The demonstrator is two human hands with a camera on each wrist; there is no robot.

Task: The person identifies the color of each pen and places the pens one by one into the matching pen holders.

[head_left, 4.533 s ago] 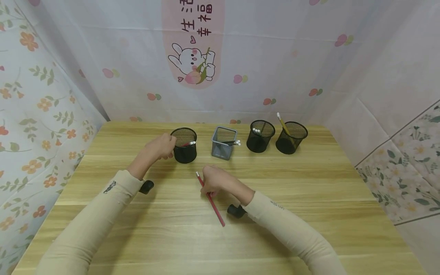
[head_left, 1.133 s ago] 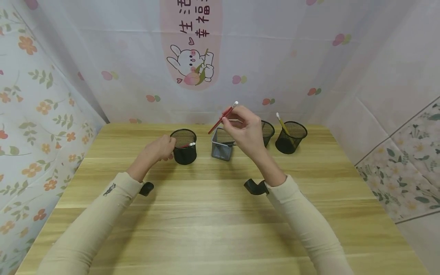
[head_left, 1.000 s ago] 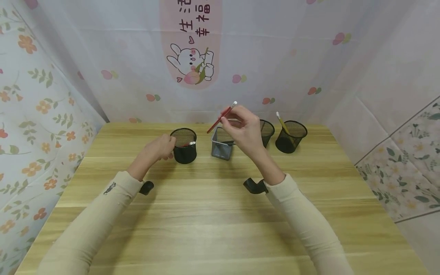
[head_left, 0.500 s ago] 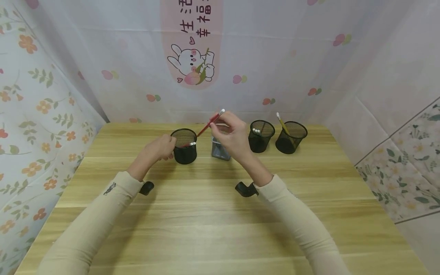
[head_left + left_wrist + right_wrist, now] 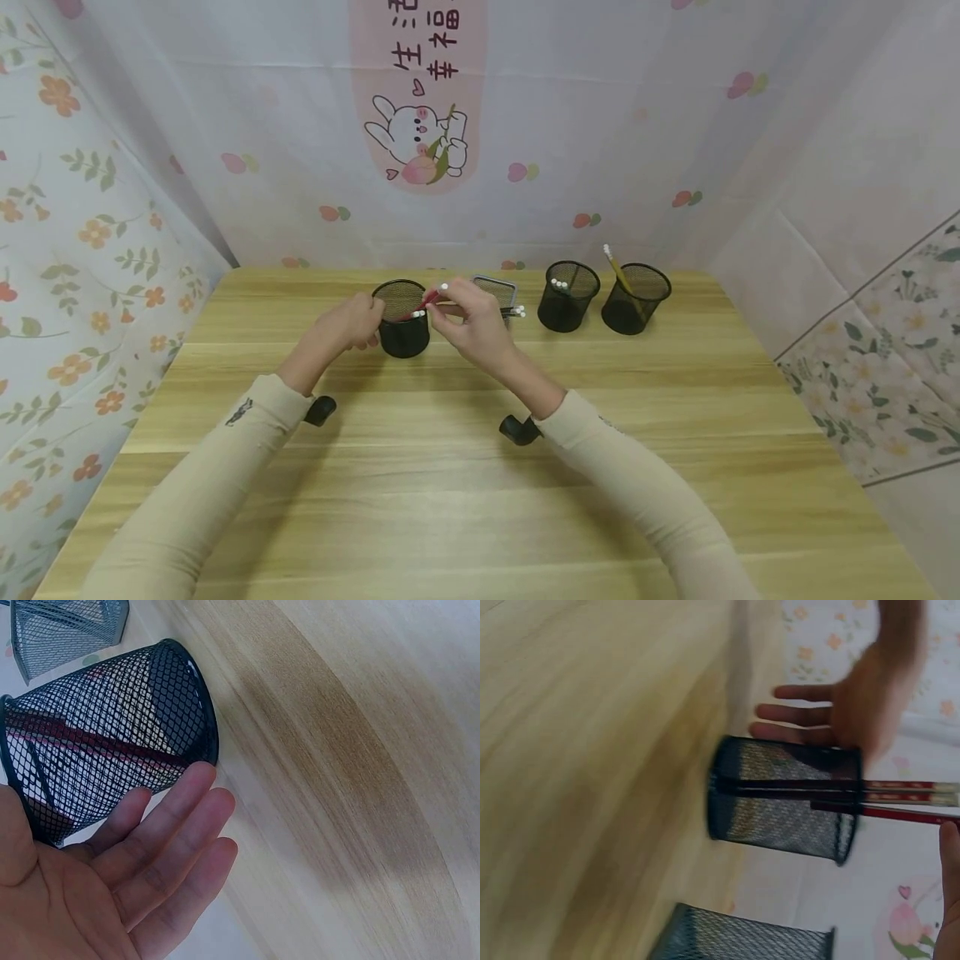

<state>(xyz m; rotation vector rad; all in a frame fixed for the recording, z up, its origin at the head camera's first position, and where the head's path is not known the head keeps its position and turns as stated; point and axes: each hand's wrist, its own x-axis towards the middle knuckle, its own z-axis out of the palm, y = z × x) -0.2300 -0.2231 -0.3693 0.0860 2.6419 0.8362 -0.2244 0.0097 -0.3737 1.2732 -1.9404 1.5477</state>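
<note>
My left hand (image 5: 348,323) pinches the rim of the leftmost round black mesh pen cup (image 5: 405,340); its other fingers stretch along the outside in the left wrist view. Between thumb and fingers, my right hand (image 5: 480,325) holds a red pencil (image 5: 907,815) near its white eraser end. The pencil's lower end is inside that cup, its eraser end still above the rim. Two dark red pencils (image 5: 900,791) lean in the same cup, their white erasers over the rim. In the head view my right hand partly covers the square grey mesh cup (image 5: 497,287) beside it.
Black pencils (image 5: 517,312) with white erasers lean in the square cup. Right of it stand a round black cup (image 5: 564,312) with several white-tipped pencils and another (image 5: 630,317) with a yellow pencil (image 5: 617,271). All stand near the wooden table's (image 5: 465,517) back edge, before a printed curtain (image 5: 300,108).
My right hand has picked the red pencil up off the table, raised and turned it, then brought it left and down into the leftmost cup. My left hand has stayed at that cup's rim.
</note>
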